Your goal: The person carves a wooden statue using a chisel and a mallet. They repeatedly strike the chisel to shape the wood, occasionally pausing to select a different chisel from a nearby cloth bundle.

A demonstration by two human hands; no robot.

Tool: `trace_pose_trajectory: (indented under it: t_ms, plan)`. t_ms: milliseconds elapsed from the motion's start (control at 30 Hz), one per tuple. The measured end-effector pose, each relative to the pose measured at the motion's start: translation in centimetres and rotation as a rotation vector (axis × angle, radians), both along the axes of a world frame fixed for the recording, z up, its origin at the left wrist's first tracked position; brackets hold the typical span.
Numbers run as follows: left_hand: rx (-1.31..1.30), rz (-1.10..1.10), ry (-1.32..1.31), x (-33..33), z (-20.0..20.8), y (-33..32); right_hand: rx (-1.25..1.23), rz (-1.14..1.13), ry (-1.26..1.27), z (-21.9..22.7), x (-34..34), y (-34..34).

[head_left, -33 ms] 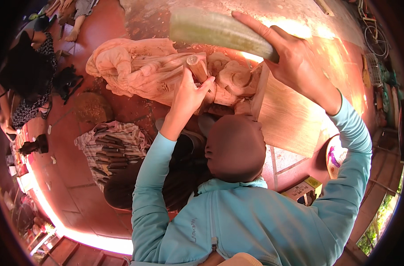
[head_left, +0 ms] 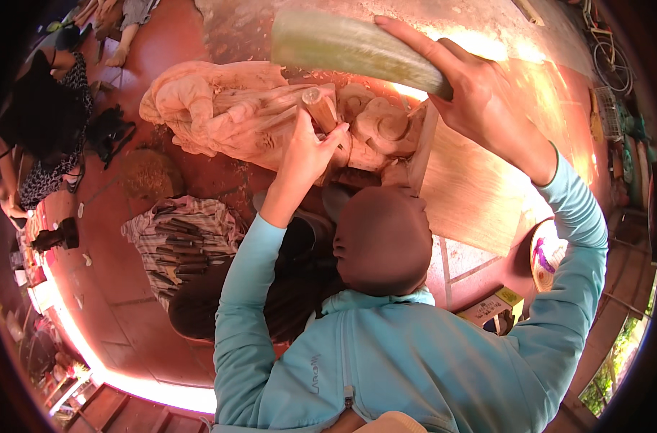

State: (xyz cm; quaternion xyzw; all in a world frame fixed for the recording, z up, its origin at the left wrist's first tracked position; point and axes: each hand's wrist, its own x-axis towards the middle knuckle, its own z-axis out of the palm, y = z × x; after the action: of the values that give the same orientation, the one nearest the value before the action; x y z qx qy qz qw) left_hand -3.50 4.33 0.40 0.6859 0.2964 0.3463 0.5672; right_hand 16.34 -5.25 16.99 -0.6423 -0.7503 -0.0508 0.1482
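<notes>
A wooden statue [head_left: 235, 115] with carved folds lies on its side in front of me. My left hand [head_left: 305, 155] is closed round the round wooden handle of a chisel [head_left: 318, 107], which stands tilted over the carving's scrolled part [head_left: 382, 126]. The chisel's cutting end is hidden behind my hand and the wood. Raised above and to the right, my right hand [head_left: 480, 94] grips a greenish, flat-ended mallet [head_left: 350, 49], its index finger stretched along the top. The mallet is apart from the chisel handle, and its far end is blurred.
Several carving tools [head_left: 181, 249] lie on a striped cloth [head_left: 148, 231] at left. A wooden board [head_left: 473, 195] and a box [head_left: 496, 307] are at right. Another person [head_left: 43, 115] sits at far left, near a dark bag [head_left: 111, 133]. A round wood block [head_left: 150, 173] stands between.
The mallet in my right hand has shifted slightly up and to the left. My left hand and the chisel stay in place.
</notes>
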Motion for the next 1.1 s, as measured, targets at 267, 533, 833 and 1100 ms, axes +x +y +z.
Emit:
trace_pose_trajectory:
  t_ms: [267,533,833,1100]
  plan:
    - [-0.057,0.003,-0.025,-0.3,-0.4,0.2,0.050,0.044,0.027,-0.4,0.8,1.5]
    - [-0.042,-0.027,-0.006,-0.2,-0.5,0.9,-0.245,0.007,-0.004,2.3,0.7,1.8]
    - [-0.039,-0.091,0.055,-0.2,0.4,1.2,-0.262,0.013,0.155,3.3,1.0,2.2]
    - [-0.005,-0.141,0.143,0.9,0.6,1.7,-0.051,-0.056,0.075,-0.4,3.4,2.2]
